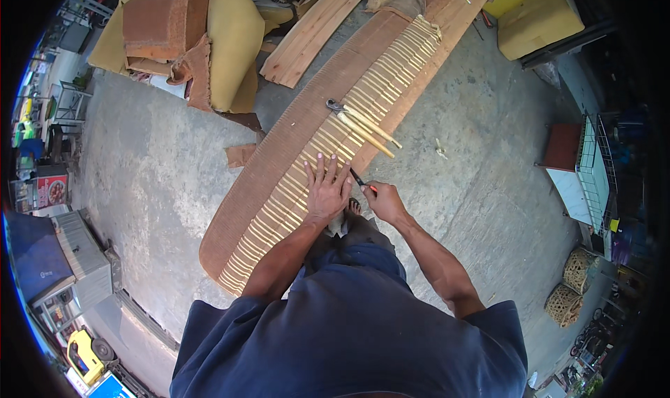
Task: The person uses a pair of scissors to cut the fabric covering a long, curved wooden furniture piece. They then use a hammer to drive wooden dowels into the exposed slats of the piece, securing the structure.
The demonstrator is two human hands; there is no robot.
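Observation:
A long brown ribbed panel (241, 227) with a rounded near end runs diagonally away from me. Rows of short cream strips (279, 206) cross its right-hand side. My left hand (328, 190) lies on these strips, palm down and fingers spread, holding nothing. Just right of it, my right hand (384, 201) is closed around a slim black and orange hand tool (357, 177). The tool's dark end meets the panel's right edge near my left fingertips; its exact tip is too small to tell. Beyond my left hand, pincers (363, 127) with pale yellow handles rest across the strips.
A wooden plank (403, 112) shows along the panel's right edge; another plank (314, 31) lies to its left. Yellow and brown cushion pieces (234, 45) are heaped at the far left. A yellow foam block (541, 21) stands far right. Woven baskets (562, 305) sit at right.

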